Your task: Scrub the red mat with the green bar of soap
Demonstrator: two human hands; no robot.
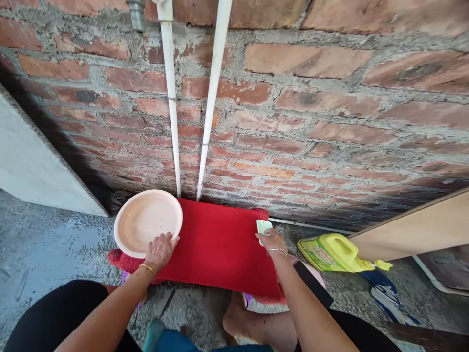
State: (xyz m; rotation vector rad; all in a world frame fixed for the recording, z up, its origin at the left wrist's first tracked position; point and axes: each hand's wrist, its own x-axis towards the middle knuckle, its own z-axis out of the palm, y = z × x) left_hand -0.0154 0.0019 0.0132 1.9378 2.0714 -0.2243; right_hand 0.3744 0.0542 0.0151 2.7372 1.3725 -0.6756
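Note:
My left hand (161, 252) grips the near right rim of a pale pink plastic basin (137, 220). The basin tilts over the left end of a red mat (223, 244). A little water or specks show inside it. The mat lies spread out in front of me, smooth side up, with shaggy pile showing at its curled edges. Over the mat's far right corner, my right hand (273, 239) is closed on a pale green flat piece (263, 226) with rounded corners. Its underside is hidden, so its kind is unclear.
A brick wall (278, 117) with two white pipes (211, 98) rises behind the mat. On the wet concrete floor (54, 244), a yellow jug (331, 252) lies at the right, near a leaning board (414, 225). A dark phone-like slab (311, 283) rests beside my right forearm. A white slab (40, 156) stands left.

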